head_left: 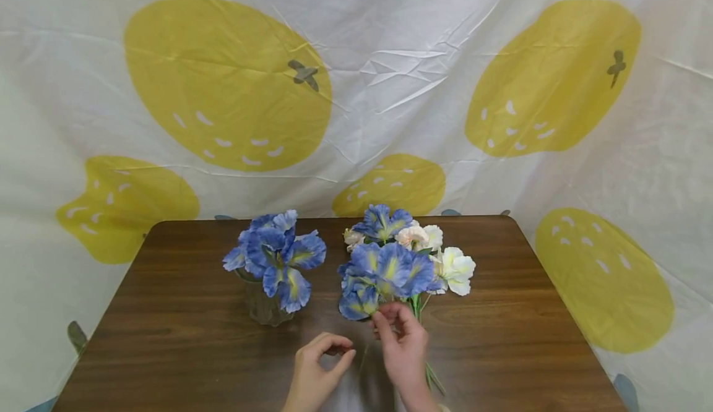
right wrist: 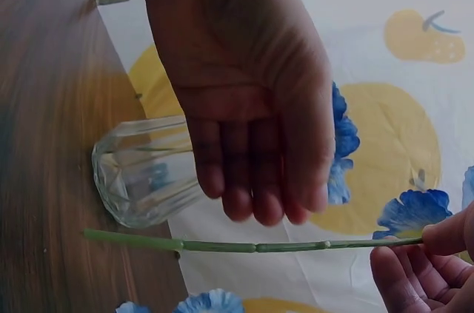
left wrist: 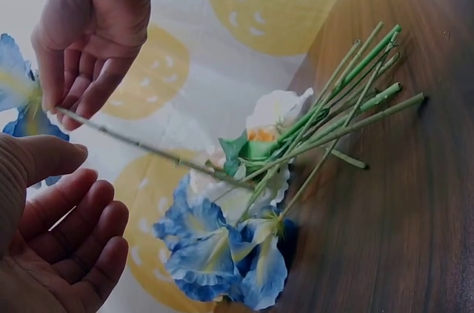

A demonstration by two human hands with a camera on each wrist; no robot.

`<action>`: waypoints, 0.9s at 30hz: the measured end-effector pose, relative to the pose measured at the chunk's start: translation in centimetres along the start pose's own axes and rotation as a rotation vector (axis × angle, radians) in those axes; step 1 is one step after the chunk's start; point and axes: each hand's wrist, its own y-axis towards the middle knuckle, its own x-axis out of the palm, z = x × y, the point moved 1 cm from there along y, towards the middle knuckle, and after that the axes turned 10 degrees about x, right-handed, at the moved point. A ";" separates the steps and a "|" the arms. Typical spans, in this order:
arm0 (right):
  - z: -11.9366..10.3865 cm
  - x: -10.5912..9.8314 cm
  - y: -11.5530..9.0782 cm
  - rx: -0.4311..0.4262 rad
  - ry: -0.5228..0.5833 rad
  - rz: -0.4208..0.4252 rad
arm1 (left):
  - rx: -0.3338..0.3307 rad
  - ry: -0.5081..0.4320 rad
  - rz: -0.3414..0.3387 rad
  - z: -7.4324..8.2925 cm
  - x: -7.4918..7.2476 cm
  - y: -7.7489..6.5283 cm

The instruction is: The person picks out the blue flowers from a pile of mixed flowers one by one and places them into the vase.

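In the head view my right hand [head_left: 405, 344] pinches the stem of a blue artificial iris [head_left: 384, 270] just below its yellow-streaked petals. The green jointed stem [right wrist: 289, 246] slants free of the table in the right wrist view. My left hand [head_left: 320, 365] is to the left of that stem, fingers loosely bent and holding nothing. Further left stands a clear faceted glass vase [head_left: 268, 307] with blue irises [head_left: 273, 251] in it. Behind the held flower lies a bunch with a white flower [head_left: 458, 271], a pale pink flower [head_left: 413, 236] and another blue bloom [head_left: 381, 221].
Several green stems [left wrist: 333, 120] of the bunch cross each other on the brown wooden table [head_left: 501, 362], pointing toward the near edge. A white cloth with yellow fruit prints [head_left: 228, 84] hangs right behind the table and at its sides.
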 end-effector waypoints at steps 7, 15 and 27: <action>0.1 0.7 -0.5 0.001 0.038 -0.058 | -0.005 -0.031 -0.012 0.5 0.0 0.3; 0.3 1.2 -0.8 -0.013 0.040 -0.084 | 0.031 -0.069 -0.008 0.5 0.0 0.2; 0.7 1.4 -1.2 -0.046 -0.047 -0.083 | 0.000 -0.015 0.057 -0.5 -0.3 -0.6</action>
